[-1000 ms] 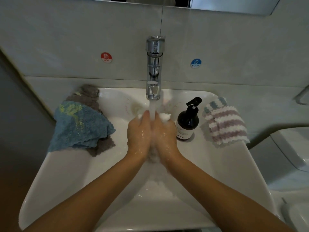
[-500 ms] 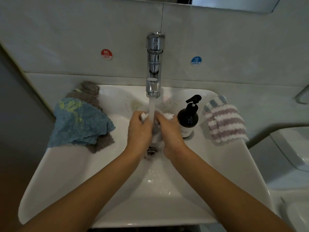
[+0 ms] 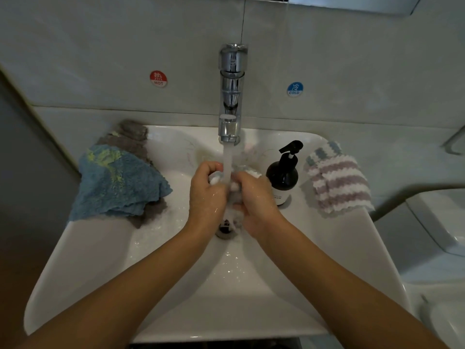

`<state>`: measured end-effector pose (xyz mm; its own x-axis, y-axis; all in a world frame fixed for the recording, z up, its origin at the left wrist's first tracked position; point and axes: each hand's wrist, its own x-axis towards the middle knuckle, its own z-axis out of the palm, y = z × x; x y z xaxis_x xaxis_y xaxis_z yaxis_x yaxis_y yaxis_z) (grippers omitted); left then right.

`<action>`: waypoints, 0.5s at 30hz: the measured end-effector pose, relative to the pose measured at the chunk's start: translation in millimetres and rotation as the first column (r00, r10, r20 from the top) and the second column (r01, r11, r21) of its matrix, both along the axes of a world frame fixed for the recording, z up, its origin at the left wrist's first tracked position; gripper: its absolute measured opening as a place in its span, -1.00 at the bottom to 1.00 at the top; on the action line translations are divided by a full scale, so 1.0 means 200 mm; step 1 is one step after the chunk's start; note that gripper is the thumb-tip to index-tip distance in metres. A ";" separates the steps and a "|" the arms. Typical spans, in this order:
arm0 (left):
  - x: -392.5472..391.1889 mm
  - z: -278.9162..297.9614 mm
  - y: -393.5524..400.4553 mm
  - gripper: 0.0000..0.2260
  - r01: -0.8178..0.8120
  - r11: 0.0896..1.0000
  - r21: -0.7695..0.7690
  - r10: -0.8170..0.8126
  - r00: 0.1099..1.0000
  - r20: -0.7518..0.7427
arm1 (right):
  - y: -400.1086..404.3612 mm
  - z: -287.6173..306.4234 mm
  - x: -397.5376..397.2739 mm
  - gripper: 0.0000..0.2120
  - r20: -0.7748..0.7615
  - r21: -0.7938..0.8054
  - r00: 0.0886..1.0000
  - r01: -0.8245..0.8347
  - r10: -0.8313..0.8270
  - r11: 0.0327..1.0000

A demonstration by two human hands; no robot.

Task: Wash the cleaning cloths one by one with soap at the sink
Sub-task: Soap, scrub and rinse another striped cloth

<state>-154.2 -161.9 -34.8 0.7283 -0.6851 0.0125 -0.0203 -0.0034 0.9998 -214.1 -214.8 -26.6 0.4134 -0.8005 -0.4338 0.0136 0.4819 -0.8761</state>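
Sink (image 3: 95, 260), white, wide, filling most of the view; water in a straight stream (image 3: 227, 159) from the chrome tap (image 3: 232, 96) falls between my hands and onto the cloth. Drain (image 3: 225, 229) partly showing below my wrists, wet droplets scattered across the basin floor.

Both forearms reach in from the near corners and meet at the centre, under the spout. Left hand (image 3: 206, 195) curled, fingers wrapped round the upper end of the wet cloth (image 3: 235, 187). Right hand (image 3: 256, 197) likewise curled round it, knuckles up. Cloth bunched into a wad squeezed between both hands, its long axis running roughly away from me, toward the tap; a pale end pokes out past my fingertips at the far side. Exact shape lost in water and blur.

Blue cloth (image 3: 118, 182) draped over the sink's left rim, on top of a grey cloth (image 3: 133, 137). Striped cloth (image 3: 337, 180), lilac and white, on the right rim. Dark soap bottle (image 3: 283, 177) upright just beside my right hand, pump nozzle pointing right.
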 end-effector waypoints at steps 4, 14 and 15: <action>-0.04 0.02 0.00 -0.82 0.066 0.997 -0.032 -0.070 0.987 -0.147 | 0.01 0.00 0.01 -0.81 0.057 -0.058 0.997 0.053 -0.050 0.997; 0.01 -0.03 -0.03 -0.81 -0.033 0.970 0.241 0.049 0.997 -0.061 | 0.02 0.04 -0.02 -0.55 0.210 -0.093 0.977 -0.006 0.026 0.996; 0.01 -0.04 -0.03 -0.87 -0.039 0.977 0.209 0.058 0.995 -0.082 | 0.02 0.04 -0.01 -0.60 0.207 -0.085 0.978 0.010 0.008 0.996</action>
